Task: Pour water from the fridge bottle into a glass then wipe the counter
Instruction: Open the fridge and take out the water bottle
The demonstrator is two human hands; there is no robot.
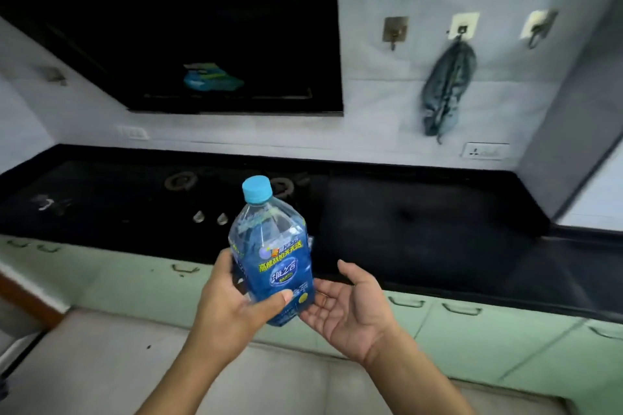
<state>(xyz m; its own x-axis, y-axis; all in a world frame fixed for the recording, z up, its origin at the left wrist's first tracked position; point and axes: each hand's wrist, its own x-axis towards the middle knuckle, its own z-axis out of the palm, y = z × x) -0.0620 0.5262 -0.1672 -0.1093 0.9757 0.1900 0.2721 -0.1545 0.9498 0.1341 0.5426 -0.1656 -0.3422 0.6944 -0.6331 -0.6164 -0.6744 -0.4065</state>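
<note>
Head view: your left hand (232,308) wraps its fingers round the capped bottle (273,246); your right hand (352,312), fingers spread, sits beneath, likely steadying it.

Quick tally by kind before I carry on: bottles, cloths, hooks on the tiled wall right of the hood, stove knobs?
Bottle: 1
Hanging cloth: 1
Wall hooks: 3
Stove knobs: 2
Total: 7
</note>
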